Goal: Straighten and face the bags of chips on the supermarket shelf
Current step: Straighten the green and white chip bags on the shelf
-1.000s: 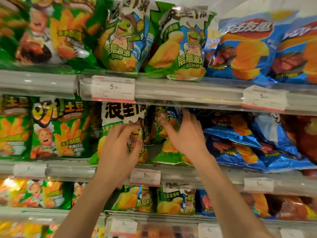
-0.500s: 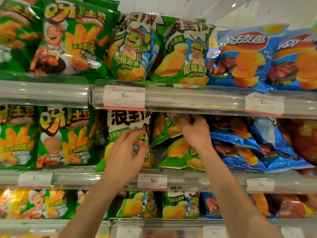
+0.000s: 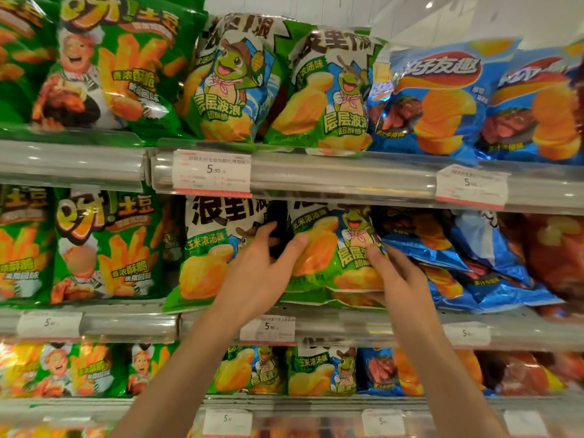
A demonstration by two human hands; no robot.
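On the middle shelf, a green chip bag with a cartoon frog (image 3: pixel 335 245) stands upright facing me. My right hand (image 3: pixel 398 276) grips its lower right corner, fingers in front and thumb below. My left hand (image 3: pixel 256 273) is at its left edge, thumb on the front and fingers reaching into the dark gap behind it. To the left a matching green bag (image 3: pixel 208 257) stands upright. Another green bag lies flat under the held one (image 3: pixel 347 300).
Blue chip bags (image 3: pixel 467 273) lie slumped and tilted to the right on the same shelf. Green fries bags (image 3: pixel 104 248) stand to the left. The shelf rail with price tags (image 3: pixel 268 328) runs just below my hands. Shelves above and below hold more bags.
The right green bag was tipped and lying low; it now stands upright between both hands. My left hand left the left bag and moved right to this bag's edge. My right hand dropped to its lower corner.
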